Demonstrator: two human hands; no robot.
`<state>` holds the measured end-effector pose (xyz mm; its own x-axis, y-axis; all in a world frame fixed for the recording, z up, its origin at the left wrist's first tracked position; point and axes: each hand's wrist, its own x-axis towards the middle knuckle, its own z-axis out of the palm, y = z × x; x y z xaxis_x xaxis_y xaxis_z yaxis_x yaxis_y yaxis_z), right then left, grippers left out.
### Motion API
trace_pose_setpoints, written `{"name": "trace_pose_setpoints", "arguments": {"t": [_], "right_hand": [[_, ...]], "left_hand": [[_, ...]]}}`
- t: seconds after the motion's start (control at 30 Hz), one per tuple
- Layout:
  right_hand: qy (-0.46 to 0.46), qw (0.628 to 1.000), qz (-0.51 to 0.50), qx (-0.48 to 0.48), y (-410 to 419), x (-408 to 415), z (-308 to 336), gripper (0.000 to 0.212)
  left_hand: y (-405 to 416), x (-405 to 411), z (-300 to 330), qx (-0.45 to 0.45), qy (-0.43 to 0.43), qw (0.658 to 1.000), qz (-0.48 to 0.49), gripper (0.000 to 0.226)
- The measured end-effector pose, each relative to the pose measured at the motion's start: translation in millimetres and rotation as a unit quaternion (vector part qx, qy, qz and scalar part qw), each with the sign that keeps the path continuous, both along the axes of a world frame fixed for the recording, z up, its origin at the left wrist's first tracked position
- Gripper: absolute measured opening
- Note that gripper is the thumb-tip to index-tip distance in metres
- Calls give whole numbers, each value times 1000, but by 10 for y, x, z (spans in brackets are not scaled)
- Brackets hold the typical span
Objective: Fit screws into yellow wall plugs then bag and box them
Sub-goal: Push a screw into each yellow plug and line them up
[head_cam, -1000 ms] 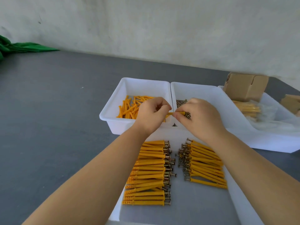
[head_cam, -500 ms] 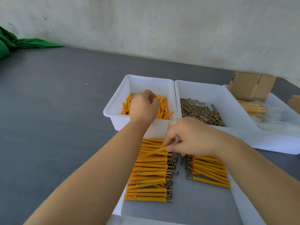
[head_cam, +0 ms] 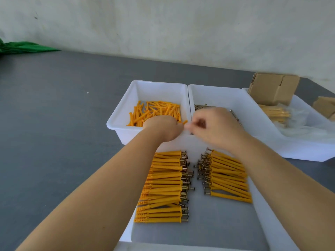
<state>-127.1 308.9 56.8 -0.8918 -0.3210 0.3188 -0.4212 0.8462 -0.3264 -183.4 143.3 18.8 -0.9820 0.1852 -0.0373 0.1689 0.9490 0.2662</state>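
Your left hand pinches a plug over the plug bin; right hand grip blurred, cannot tell, over the screw bin at 3 o'clock.

You see bg only | grey table w/ small white speck | green cloth at far left edge, near wall | pale scuffed wall behind.

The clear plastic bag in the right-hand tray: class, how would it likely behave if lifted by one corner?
The clear plastic bag looks crumpled, so probably floppy. The fitted plugs inside would likely slide and sag to one end.
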Motion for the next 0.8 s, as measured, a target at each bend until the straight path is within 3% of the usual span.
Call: {"name": "trace_pose_setpoints", "arguments": {"t": [0.1, 0.17, 0.23, 0.3, 0.6, 0.7, 0.8], "right_hand": [[1, 987, -155, 36, 381, -315, -77, 17], [-117, 968, -198, 101, 553, -470, -185, 27], [-263, 937, -197, 117, 617, -560, -250, 50], [-337, 914, -188, 123, 634, -615, -255, 64], [-357, 912, -153, 130, 667, -670, -287, 45], [-352, 916, -155, 112, 670, -646, -286, 42], [-338, 929, -141, 63, 672, -611, -262, 41]], "left_hand": [[15, -16, 20, -29, -33, 999, -19, 53], [17, -8, 26, -38, -32, 998, -24, 54], [14, -7, 24, -39, -30, 998, -26, 54], [15, -11, 22, -32, -25, 999, -31, 53], [-34, 16, -31, 66, 67, 994, -48, 42], [-61, 21, -28, 158, 134, 978, -30, 18], [-76, 38, -28, 237, 171, 956, -6, 24]]}}
